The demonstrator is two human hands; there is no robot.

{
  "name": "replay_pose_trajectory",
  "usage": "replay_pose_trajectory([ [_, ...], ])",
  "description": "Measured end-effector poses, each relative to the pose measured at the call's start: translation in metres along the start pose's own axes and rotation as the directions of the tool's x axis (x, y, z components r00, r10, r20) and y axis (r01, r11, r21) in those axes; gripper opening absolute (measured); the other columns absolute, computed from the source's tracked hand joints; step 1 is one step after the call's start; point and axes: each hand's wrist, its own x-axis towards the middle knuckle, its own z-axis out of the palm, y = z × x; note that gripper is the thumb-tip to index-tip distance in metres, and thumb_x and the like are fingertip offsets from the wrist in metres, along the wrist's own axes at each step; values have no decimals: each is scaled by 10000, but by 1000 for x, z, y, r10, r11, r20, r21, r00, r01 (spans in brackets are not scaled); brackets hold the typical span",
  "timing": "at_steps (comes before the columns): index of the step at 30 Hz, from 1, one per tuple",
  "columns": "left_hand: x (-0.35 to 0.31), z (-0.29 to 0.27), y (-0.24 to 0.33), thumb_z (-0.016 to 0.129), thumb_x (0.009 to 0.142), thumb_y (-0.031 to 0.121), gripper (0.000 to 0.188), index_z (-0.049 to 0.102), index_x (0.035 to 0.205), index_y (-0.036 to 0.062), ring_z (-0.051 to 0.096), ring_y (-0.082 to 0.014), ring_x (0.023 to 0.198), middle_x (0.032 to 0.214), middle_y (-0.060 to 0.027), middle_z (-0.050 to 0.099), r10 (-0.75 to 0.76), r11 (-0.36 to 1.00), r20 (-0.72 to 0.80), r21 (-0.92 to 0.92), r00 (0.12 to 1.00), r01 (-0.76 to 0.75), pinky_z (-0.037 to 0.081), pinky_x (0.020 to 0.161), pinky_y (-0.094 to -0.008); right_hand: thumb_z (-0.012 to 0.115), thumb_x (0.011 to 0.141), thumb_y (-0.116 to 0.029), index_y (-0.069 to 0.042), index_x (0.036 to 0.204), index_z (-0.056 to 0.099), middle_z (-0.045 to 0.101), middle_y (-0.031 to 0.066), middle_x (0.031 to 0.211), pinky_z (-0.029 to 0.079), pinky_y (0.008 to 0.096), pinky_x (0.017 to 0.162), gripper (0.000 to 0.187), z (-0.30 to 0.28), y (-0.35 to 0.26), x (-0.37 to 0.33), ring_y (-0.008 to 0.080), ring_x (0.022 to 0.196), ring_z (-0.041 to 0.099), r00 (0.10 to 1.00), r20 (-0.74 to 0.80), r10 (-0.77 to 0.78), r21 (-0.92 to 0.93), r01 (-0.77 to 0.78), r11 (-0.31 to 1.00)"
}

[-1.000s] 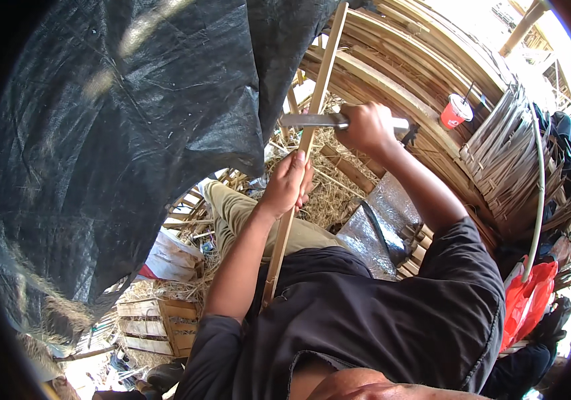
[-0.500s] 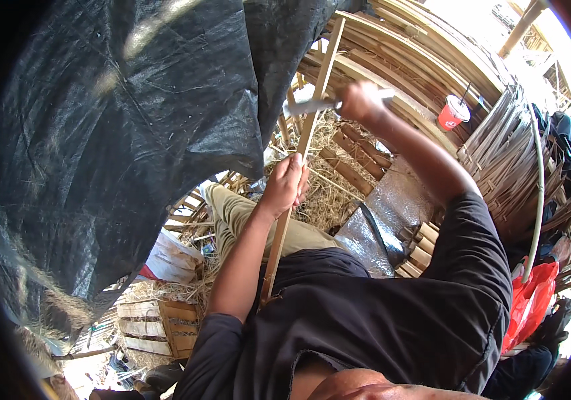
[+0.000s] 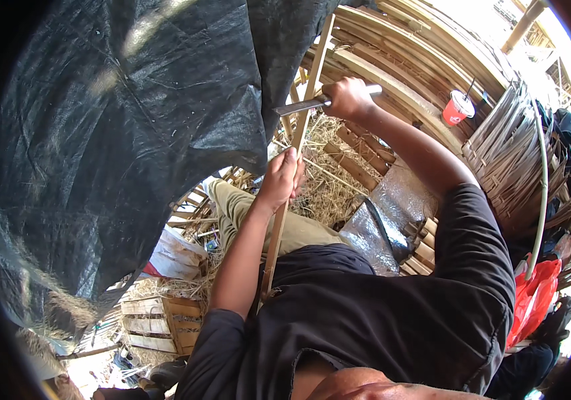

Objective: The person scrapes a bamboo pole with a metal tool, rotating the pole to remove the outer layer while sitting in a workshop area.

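Observation:
A long, narrow bamboo strip [image 3: 276, 247] slants from my waist up to the stacked strips at the top. My left hand [image 3: 281, 179] is closed around its middle. Above that grip, my right hand [image 3: 350, 97] is wrapped round the pale handle of a large knife [image 3: 304, 105]. The blade reaches leftward across the strip and looks in contact with it. Its far tip lies near the edge of the black tarp. The handle's end sticks out to the right of my fist.
A black tarp [image 3: 145, 127] hangs over the left side. Stacked bamboo strips [image 3: 399, 60] fill the top right, with a red cup [image 3: 457, 111] on them. Thin split strips [image 3: 509, 143] lie bundled at right. Shavings [image 3: 329, 193] cover the ground beside a silvery sheet [image 3: 395, 197] and cut bamboo pieces [image 3: 424, 250].
My right hand and the knife have moved slightly left, and the blade is sharp where it was blurred before. The strip's upper end has shifted a little left; my left hand keeps its hold.

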Motion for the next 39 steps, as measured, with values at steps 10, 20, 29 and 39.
replay_pose_trajectory([
  [10, -4, -22, 10, 350, 1074, 432, 385, 457, 934, 90, 321, -38, 405, 573, 40, 351, 33, 999, -99, 37, 995, -30, 288, 343, -192, 749, 740, -391, -175, 833, 701, 673, 109, 689, 535, 469, 669, 240, 19, -19, 33, 331, 682, 678, 979, -182, -91, -4, 92, 996],
  [20, -8, -6, 15, 341, 1074, 427, 396, 454, 887, 96, 355, -46, 403, 559, 35, 375, 59, 997, -33, 44, 998, -58, 328, 354, -201, 628, 868, -329, -131, 878, 752, 709, 140, 724, 601, 373, 666, 234, -30, 13, 11, 248, 638, 701, 946, -73, 316, -15, -318, 948],
  [29, 8, -14, -4, 378, 1073, 382, 329, 512, 989, 94, 365, -37, 428, 614, 57, 408, -46, 998, -70, -35, 997, 43, 346, 353, -228, 785, 742, -305, -56, 869, 713, 669, 178, 811, 529, 446, 727, 288, 43, 18, -14, 322, 814, 667, 996, -14, 93, -165, -95, 982],
  [39, -1, -8, 6, 331, 1075, 389, 457, 548, 900, 26, 565, -144, 531, 662, -54, 545, 111, 963, -150, 260, 982, -69, 524, 489, -334, 671, 861, -267, -54, 939, 766, 688, 151, 654, 491, 427, 495, 246, 67, -5, -36, 277, 510, 649, 922, -386, 19, 41, -3, 999],
])
